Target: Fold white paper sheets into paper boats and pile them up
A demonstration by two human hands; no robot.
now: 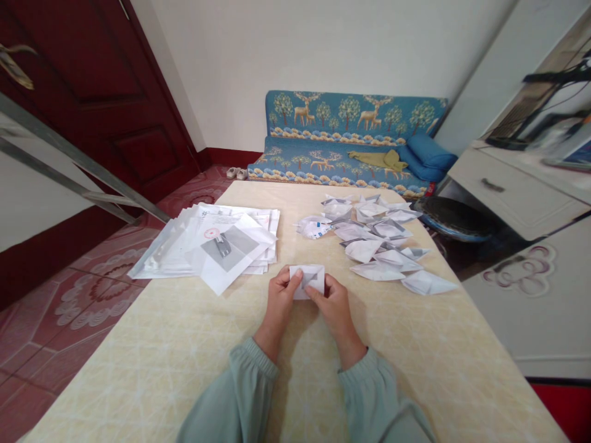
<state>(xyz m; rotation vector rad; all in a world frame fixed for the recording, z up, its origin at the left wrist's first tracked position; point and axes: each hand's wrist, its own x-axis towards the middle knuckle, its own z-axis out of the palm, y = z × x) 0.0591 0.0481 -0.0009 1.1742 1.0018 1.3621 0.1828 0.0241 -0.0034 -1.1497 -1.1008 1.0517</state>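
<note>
Pinching the folded paper (308, 276) from both sides, the left hand (279, 292) and right hand (337, 301) are closed on its edges, thumbs on top. The folded paper is over the table (194, 357). Left of it, farther off, lies a paper stack (180, 240). Right of it, farther off, lie pointy paper shapes (362, 250). Way past it is a blue couch (300, 161).

Paper (311, 277): white with a grey patch, folded into a small rectangle, pinched at both sides, its face partly showing between the grips.
</note>
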